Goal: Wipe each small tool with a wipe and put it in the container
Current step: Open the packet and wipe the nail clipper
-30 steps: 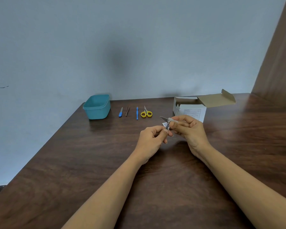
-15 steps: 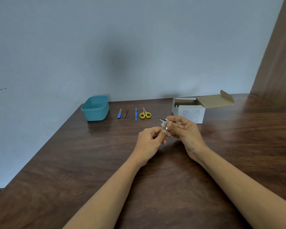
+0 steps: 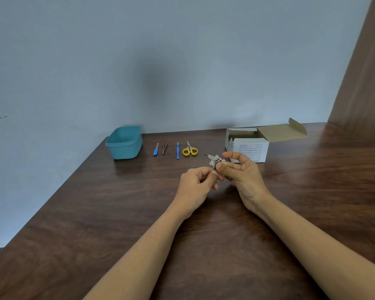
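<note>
Over the middle of the table my left hand [image 3: 198, 181] pinches the lower end of a small metal nail clipper [image 3: 208, 156], whose lever sticks out to the left. My right hand [image 3: 241, 173] pinches a small white wipe [image 3: 214, 160] against the clipper, its index finger stretched out. At the back lie a blue nail file [image 3: 156, 149], tweezers [image 3: 165, 147], a thin blue tool [image 3: 177, 150] and yellow-handled scissors [image 3: 189, 149] in a row. A teal container [image 3: 124, 142] stands to their left, and its inside shows nothing.
An open white cardboard box [image 3: 250, 146] with its flap folded back stands at the back right. The wooden table [image 3: 95, 213] ends at a wall behind and drops off along its left edge. A brown panel rises at the far right.
Both hands stay together on the clipper and wipe. My right index finger has straightened out, and the wipe has shifted along the clipper.
</note>
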{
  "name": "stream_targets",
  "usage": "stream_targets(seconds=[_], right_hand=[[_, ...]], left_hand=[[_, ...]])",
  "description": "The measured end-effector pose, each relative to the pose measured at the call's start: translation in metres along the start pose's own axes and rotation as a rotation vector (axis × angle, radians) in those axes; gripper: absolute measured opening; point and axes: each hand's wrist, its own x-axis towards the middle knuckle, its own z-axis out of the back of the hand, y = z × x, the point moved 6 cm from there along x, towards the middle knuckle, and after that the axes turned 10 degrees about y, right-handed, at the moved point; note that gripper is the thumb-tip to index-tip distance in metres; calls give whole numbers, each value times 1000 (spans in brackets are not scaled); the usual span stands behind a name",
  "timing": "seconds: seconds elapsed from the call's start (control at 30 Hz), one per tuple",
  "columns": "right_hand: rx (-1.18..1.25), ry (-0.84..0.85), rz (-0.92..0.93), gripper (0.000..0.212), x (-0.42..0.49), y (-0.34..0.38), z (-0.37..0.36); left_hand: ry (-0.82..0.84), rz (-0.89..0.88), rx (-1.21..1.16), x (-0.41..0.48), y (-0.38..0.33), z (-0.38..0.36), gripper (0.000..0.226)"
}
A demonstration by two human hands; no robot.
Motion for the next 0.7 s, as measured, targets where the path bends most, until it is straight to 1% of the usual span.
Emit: stream_targets(seconds=[0.17,0.27,0.33,0.4,0.6,0.7], right_hand=[[-29,-103,16,32,0,0,8],[17,-57,0,32,1,-3,4],[69,-2,1,27,1,-4,-1],[56,14,3,22,1,-3,-3],[49,-154,22,35,-1,-1,2],[77,-187,11,40,-2,-5,4]], left_hand=[[1,3,6,0,-1,-1,25],[2,1,2,0,-1,0,26],[-2,-3,-5,1,0,0,26],[-1,1,-10,1,-1,-1,26],[12,30,-40,-1,-3,-4,29],[12,26,-51,-1,-3,-4,30]])
